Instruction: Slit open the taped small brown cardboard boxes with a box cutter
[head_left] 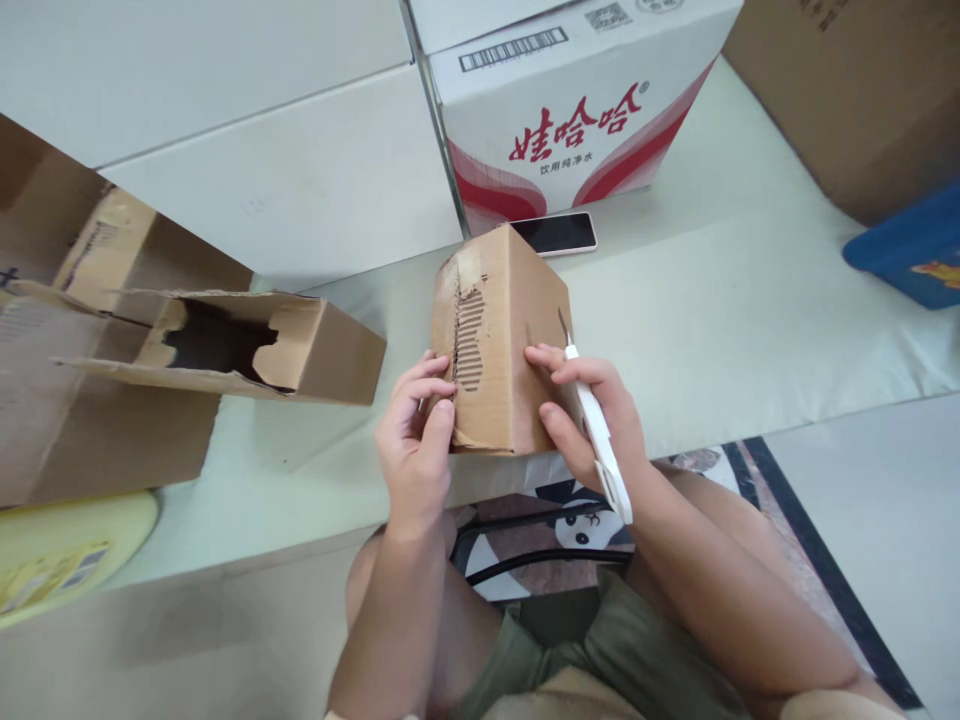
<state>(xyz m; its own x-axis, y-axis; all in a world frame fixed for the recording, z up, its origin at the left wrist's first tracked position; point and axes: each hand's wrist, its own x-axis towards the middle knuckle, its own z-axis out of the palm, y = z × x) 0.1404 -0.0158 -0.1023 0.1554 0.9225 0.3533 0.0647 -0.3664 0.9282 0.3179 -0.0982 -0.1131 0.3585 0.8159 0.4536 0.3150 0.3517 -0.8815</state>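
Note:
A small brown cardboard box (540,310) stands on the pale cloth between my hands. Its near-left face carries a torn patch of exposed corrugation and a rough dark seam. My left hand (414,435) grips the box's left side near the bottom, fingers curled and thumb against the edge. In my right hand (619,405) is a white utility knife (598,430), its blade out and pointing away from me. The fingertips of that hand rest on the box's right face at the same time.
An opened cardboard box (349,355) sits to the left by larger cartons (112,400). A phone (559,233) lies behind, before a red-and-white carton (555,130). A blue container (911,245) is at right, a yellow-green item (112,535) at the left front edge.

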